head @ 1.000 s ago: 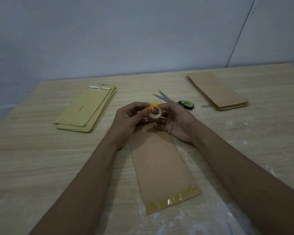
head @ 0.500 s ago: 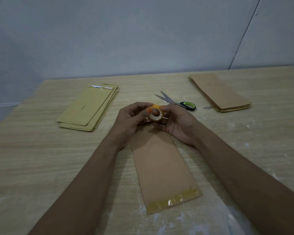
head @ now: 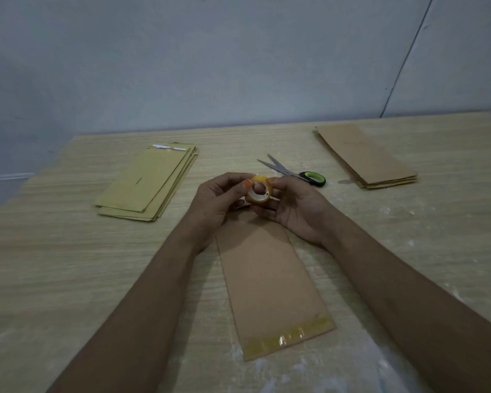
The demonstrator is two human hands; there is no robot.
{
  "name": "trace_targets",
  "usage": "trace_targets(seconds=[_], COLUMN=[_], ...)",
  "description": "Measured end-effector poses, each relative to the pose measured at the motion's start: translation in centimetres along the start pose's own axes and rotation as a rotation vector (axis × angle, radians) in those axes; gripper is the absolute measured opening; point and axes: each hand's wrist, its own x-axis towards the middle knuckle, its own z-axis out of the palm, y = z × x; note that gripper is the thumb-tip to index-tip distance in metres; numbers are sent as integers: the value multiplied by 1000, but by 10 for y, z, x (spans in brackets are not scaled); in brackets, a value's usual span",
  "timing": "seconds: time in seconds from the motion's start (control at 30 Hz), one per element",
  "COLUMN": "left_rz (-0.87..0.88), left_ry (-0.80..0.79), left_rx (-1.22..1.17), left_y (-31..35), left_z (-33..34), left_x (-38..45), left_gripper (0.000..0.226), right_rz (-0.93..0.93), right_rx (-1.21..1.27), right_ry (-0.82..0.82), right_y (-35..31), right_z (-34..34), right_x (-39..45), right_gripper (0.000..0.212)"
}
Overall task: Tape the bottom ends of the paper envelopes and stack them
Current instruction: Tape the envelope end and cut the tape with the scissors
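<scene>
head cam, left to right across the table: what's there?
yellow envelope stack → left hand → tape roll → right hand → brown envelope stack. The scissors and the centre envelope overlap the hands' span, so they are left out.

Dim, flat lighting, slight blue cast on wall (head: 182, 52). Soft shadows under forearms on surface (head: 54, 279). Small glare on tape strip (head: 288, 337), lower centre. Wide-angle bend at edges; overall soft, hands (head: 219, 205) slightly blurred
</scene>
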Motion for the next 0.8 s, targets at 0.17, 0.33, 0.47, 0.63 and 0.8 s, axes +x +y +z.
trace_targets(seconds=[0.17, 0.33, 0.47, 0.63, 0.8], left_rz=[-12, -11, -16, 0, -5], left_ry=[-5, -10, -22, -27, -31], left_rx=[-36, -30, -36, -53, -83], left_y=[1, 0, 0, 1, 2], left_z=[-2, -3, -1, -3, -3], left_x=[1, 1, 0, 0, 0], left_gripper=[10, 14, 13, 13, 16], right_rz=[4, -6, 13, -8, -13], right_rx=[2, -2, 20, -18, -33], right_ry=[2, 15, -1, 28, 29], right_y=[0, 1, 1, 2, 3], right_z=[0, 1, -3, -1, 0], right_x=[1, 2, 3, 4, 4], right_gripper=[24, 19, 32, 30, 27])
